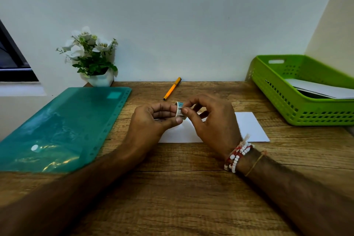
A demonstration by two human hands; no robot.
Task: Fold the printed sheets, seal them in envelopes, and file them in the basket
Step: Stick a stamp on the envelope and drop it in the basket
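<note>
One white envelope (249, 128) lies flat mid-tabletop (182, 188), partly hidden under both hands. Just above it, L hand (151, 120) has fingers curled round a small teal & white roll (180, 110), poss. tape; R hand (212, 120) pinches the roll's edge w/ thumb & forefinger, other fingers loosely bent. Beaded bracelets (237, 156) on R wrist. Far right: green basket (277, 101) w/ white sheets (321, 89) inside. Behind the hands: orange pen (172, 88). Left: teal plastic folder (63, 126), potted white flowers (92, 53) by the wall.
</note>
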